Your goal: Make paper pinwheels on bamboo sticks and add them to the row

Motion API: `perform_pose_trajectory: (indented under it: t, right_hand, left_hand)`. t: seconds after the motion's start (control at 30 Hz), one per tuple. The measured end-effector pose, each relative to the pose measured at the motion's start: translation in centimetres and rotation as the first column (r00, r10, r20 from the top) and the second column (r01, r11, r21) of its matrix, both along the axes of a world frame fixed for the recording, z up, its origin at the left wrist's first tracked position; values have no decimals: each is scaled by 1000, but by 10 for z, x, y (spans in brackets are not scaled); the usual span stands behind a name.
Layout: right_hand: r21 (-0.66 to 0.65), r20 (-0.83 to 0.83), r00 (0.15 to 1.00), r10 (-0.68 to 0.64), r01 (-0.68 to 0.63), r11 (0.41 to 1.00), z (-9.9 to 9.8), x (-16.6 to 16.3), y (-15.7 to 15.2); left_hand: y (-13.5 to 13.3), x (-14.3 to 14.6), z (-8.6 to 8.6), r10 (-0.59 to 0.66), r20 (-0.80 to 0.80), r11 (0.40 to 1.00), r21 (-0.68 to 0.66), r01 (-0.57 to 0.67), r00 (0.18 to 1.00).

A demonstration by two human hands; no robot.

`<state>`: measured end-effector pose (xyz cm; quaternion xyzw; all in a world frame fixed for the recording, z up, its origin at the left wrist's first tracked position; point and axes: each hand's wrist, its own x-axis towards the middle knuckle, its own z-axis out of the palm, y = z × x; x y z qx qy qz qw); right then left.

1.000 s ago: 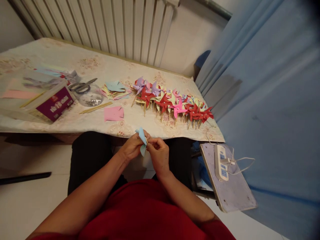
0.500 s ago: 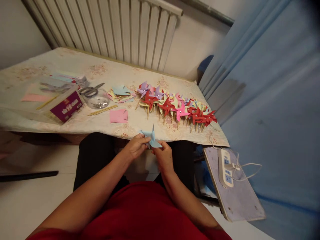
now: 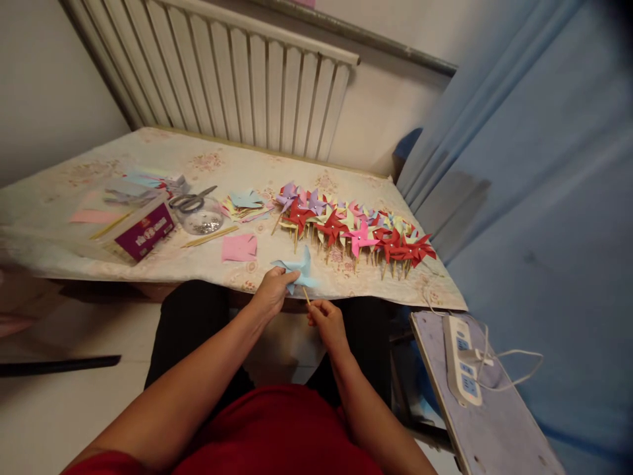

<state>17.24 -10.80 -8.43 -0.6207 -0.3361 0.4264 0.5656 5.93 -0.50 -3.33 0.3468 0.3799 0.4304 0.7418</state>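
A light blue paper pinwheel sits at the table's front edge, pinched by the fingers of my left hand. Its thin wooden stick runs down into my right hand, whose fingers are closed around the stick's lower end. Both hands hover just in front of the table over my lap. A long row of finished pinwheels in red, pink, purple and yellow lies on the cloth behind the hands.
On the floral tablecloth lie a pink paper square, loose wooden sticks, a stack of cut papers, a clear bowl with scissors, and a purple box. A power strip rests on a board at right.
The hands rose from the lap toward the table edge. The blue paper, first folded between both hands, now shows as an open pinwheel, and the right hand has slid down its stick.
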Motion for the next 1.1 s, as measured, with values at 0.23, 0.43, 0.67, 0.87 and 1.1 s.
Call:
perform_pose_trajectory:
  t: [0.23,0.43,0.67,0.87,1.1]
  right_hand:
    - [34,-31,999,12,-11,999,-14,12,9]
    - [36,-54,998,11,-9,999,-20,17,15]
    - [48,-135,991,-14,21,999,-22,19,16]
    - [46,-206,978,-41,52,998,-26,21,15]
    - [22,-240,970,-27,33,999,-30,21,14]
  left_hand:
    - [10,16,-14,14,-96,998,62,-8,995]
    - [18,25,-19,26,-145,998,65,-17,989]
    - [15,19,-17,-51,-121,995,74,60,991]
    - [8,5,-19,-14,-97,1000,-18,12,995]
    - [4,-2,-23,-36,-134,999,-34,32,990]
